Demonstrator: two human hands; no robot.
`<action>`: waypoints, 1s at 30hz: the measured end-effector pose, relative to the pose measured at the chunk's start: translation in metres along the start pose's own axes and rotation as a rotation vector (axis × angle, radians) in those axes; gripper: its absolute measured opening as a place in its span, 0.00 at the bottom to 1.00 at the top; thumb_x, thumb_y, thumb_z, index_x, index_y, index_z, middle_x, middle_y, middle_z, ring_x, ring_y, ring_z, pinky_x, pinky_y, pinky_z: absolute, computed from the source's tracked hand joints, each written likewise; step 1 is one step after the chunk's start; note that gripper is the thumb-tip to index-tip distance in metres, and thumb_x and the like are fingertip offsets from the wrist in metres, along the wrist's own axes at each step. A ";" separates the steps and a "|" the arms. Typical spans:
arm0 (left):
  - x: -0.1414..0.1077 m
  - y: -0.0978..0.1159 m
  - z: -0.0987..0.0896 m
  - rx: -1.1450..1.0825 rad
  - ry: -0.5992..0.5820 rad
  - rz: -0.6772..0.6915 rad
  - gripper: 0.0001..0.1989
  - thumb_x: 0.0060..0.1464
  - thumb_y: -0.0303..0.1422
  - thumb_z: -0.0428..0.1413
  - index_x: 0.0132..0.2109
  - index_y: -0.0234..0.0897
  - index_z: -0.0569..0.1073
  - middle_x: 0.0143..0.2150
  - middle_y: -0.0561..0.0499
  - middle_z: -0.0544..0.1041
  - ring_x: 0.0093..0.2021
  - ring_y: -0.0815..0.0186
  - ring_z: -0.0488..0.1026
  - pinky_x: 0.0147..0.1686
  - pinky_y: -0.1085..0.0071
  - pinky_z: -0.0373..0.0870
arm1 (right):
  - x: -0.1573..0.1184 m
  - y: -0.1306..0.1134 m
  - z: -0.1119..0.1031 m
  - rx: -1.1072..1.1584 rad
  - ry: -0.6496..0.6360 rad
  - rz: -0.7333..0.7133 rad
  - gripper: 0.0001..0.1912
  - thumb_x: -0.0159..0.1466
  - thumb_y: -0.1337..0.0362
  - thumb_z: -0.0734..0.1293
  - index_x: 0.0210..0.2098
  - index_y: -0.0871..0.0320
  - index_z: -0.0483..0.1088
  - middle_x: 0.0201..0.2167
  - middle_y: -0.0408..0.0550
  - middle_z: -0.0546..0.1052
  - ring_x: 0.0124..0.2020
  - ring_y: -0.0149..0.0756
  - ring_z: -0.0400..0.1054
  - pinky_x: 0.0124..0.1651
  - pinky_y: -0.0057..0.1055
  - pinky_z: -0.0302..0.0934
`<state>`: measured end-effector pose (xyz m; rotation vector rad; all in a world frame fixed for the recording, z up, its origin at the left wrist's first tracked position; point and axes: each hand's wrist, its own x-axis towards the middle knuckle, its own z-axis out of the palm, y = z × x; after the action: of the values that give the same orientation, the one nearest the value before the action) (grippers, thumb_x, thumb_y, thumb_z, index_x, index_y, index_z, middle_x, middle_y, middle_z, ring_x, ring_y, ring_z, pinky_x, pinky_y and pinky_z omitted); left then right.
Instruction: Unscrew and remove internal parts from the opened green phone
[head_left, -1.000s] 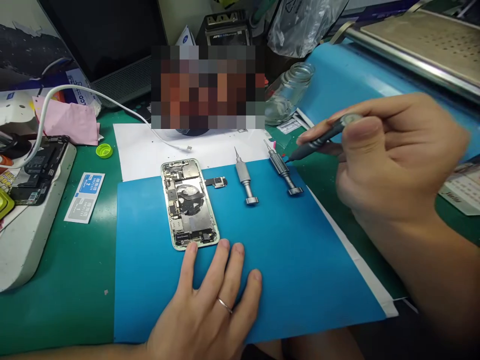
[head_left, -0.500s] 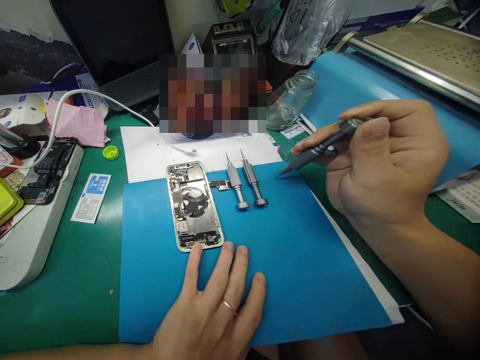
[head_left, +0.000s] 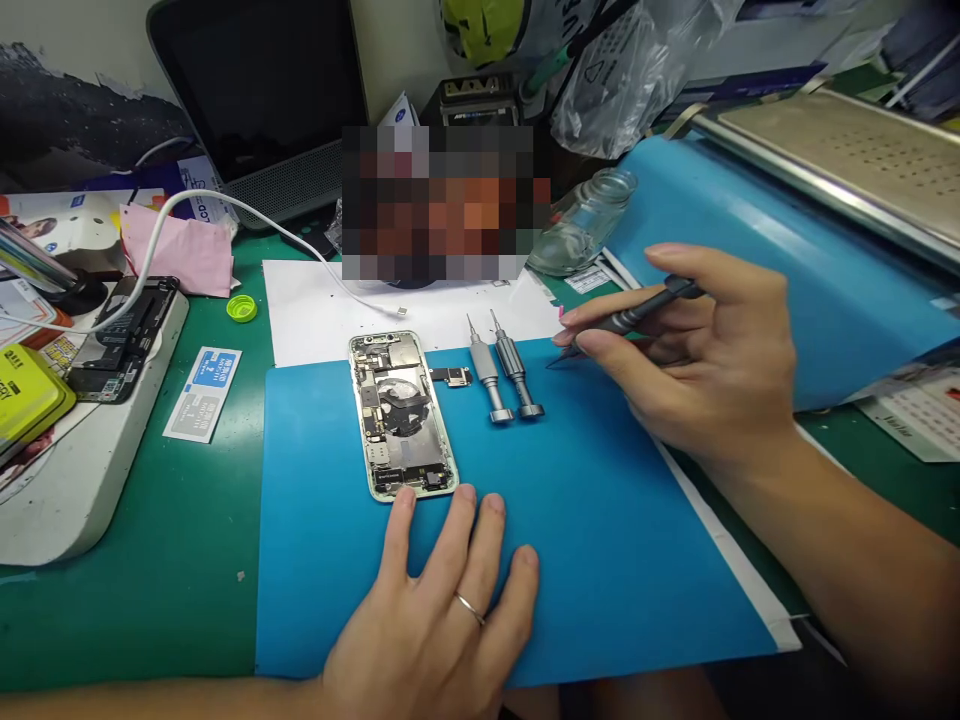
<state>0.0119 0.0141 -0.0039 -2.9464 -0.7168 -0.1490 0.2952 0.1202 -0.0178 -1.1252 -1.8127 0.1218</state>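
An opened phone (head_left: 405, 440) lies on the blue mat (head_left: 322, 560), its inner boards showing. My left hand (head_left: 442, 600) rests flat on the mat with fingers spread, the tips at the phone's lower edge. Between its fingers my right hand (head_left: 697, 350) grips a dark precision screwdriver (head_left: 626, 318), whose thin tip points down at the mat's upper right. Beside the phone lies a small circuit part (head_left: 452, 376) on the mat. Two grey precision screwdrivers (head_left: 491, 385) (head_left: 519, 380) lie to the right of that part.
A white cable (head_left: 255, 210) arcs over the white paper (head_left: 307, 320) behind the phone. A glass jar (head_left: 589, 220) tilts at the back. On the left are a small blue-and-grey card (head_left: 202, 395), a green cap (head_left: 241, 308) and a white box-like device (head_left: 97, 490) with phone parts on it.
My right hand has shifted left and down, and its fingers have moved along the screwdriver toward the tip. My left hand keeps its place by the phone. The view has shifted slightly.
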 end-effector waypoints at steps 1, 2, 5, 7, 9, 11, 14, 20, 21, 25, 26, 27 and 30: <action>0.000 0.000 0.000 0.000 0.007 -0.002 0.29 0.72 0.44 0.40 0.71 0.33 0.62 0.72 0.37 0.64 0.71 0.42 0.57 0.60 0.39 0.55 | 0.000 0.000 0.002 0.011 0.006 -0.024 0.39 0.63 0.71 0.73 0.67 0.37 0.59 0.39 0.41 0.82 0.35 0.37 0.80 0.20 0.26 0.69; 0.000 0.000 0.001 -0.001 0.013 -0.003 0.29 0.72 0.44 0.40 0.71 0.33 0.62 0.72 0.37 0.64 0.71 0.42 0.57 0.60 0.39 0.56 | 0.000 0.001 0.004 0.025 0.008 -0.047 0.40 0.63 0.72 0.73 0.67 0.36 0.59 0.40 0.41 0.82 0.35 0.37 0.80 0.22 0.27 0.72; 0.000 0.000 0.001 -0.010 0.011 -0.007 0.29 0.72 0.43 0.41 0.71 0.33 0.62 0.72 0.37 0.64 0.71 0.41 0.57 0.59 0.39 0.59 | 0.002 0.007 0.008 0.078 0.043 -0.146 0.43 0.61 0.76 0.73 0.67 0.36 0.59 0.41 0.41 0.82 0.35 0.36 0.81 0.27 0.29 0.76; -0.001 0.000 0.000 -0.018 0.000 -0.009 0.29 0.72 0.43 0.41 0.72 0.33 0.62 0.72 0.37 0.63 0.71 0.41 0.57 0.59 0.39 0.61 | 0.007 0.008 0.009 0.112 0.089 -0.225 0.45 0.58 0.78 0.74 0.67 0.35 0.61 0.40 0.39 0.82 0.33 0.34 0.80 0.27 0.26 0.77; -0.001 0.000 0.000 -0.021 -0.004 -0.010 0.29 0.72 0.43 0.41 0.72 0.33 0.61 0.73 0.37 0.62 0.71 0.41 0.56 0.59 0.39 0.62 | 0.014 -0.002 0.008 0.132 0.107 -0.288 0.46 0.57 0.78 0.75 0.67 0.36 0.62 0.43 0.40 0.82 0.33 0.34 0.80 0.29 0.26 0.78; -0.002 0.000 0.000 -0.016 -0.002 -0.013 0.29 0.72 0.42 0.41 0.72 0.34 0.61 0.73 0.37 0.62 0.72 0.40 0.55 0.59 0.39 0.63 | 0.023 -0.028 0.009 0.144 0.056 -0.317 0.45 0.58 0.77 0.74 0.68 0.38 0.61 0.53 0.44 0.79 0.36 0.36 0.81 0.30 0.29 0.80; -0.003 0.001 0.001 0.002 0.011 -0.026 0.28 0.71 0.42 0.42 0.72 0.36 0.62 0.73 0.38 0.63 0.71 0.40 0.55 0.58 0.38 0.64 | 0.033 -0.082 0.019 0.244 -0.099 -0.229 0.44 0.63 0.76 0.70 0.71 0.35 0.56 0.59 0.44 0.76 0.38 0.37 0.82 0.33 0.28 0.81; -0.001 0.000 0.002 0.030 0.049 -0.055 0.26 0.71 0.41 0.43 0.71 0.40 0.64 0.66 0.43 0.72 0.63 0.44 0.65 0.55 0.41 0.69 | 0.023 -0.122 0.066 0.550 -0.180 -0.225 0.36 0.68 0.78 0.66 0.71 0.50 0.56 0.51 0.50 0.82 0.47 0.32 0.80 0.52 0.28 0.78; 0.000 0.000 0.002 0.028 0.043 -0.055 0.26 0.71 0.41 0.42 0.71 0.41 0.64 0.65 0.44 0.73 0.61 0.45 0.67 0.56 0.41 0.69 | 0.020 -0.118 0.072 0.549 -0.180 -0.264 0.36 0.68 0.78 0.66 0.71 0.52 0.56 0.50 0.52 0.82 0.48 0.33 0.80 0.52 0.29 0.79; 0.001 0.001 0.000 0.013 0.026 -0.068 0.26 0.72 0.40 0.41 0.70 0.42 0.65 0.65 0.46 0.73 0.63 0.46 0.66 0.56 0.43 0.69 | 0.013 -0.101 0.076 0.488 -0.190 -0.313 0.41 0.66 0.79 0.68 0.73 0.50 0.54 0.47 0.51 0.83 0.44 0.36 0.81 0.45 0.32 0.81; 0.001 0.002 0.000 0.010 0.028 -0.076 0.26 0.72 0.39 0.41 0.70 0.41 0.65 0.67 0.45 0.72 0.64 0.45 0.65 0.57 0.43 0.68 | 0.012 -0.099 0.074 0.477 -0.179 -0.301 0.42 0.65 0.80 0.68 0.73 0.49 0.54 0.46 0.50 0.83 0.43 0.35 0.81 0.45 0.31 0.81; 0.001 0.002 0.000 0.004 0.030 -0.082 0.26 0.71 0.39 0.41 0.70 0.41 0.65 0.67 0.45 0.71 0.66 0.45 0.63 0.57 0.42 0.68 | 0.013 -0.098 0.072 0.466 -0.165 -0.289 0.43 0.65 0.80 0.69 0.73 0.48 0.54 0.46 0.49 0.84 0.43 0.35 0.81 0.46 0.30 0.81; 0.001 0.003 -0.001 -0.009 0.028 -0.092 0.25 0.71 0.38 0.42 0.70 0.41 0.65 0.69 0.43 0.69 0.67 0.44 0.61 0.58 0.41 0.66 | 0.013 -0.100 0.068 0.457 -0.153 -0.276 0.43 0.64 0.80 0.68 0.73 0.49 0.55 0.48 0.48 0.83 0.43 0.34 0.81 0.46 0.28 0.81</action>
<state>0.0145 0.0118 -0.0033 -2.9151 -0.8499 -0.2010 0.1787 0.0984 0.0070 -0.5519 -1.9274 0.4444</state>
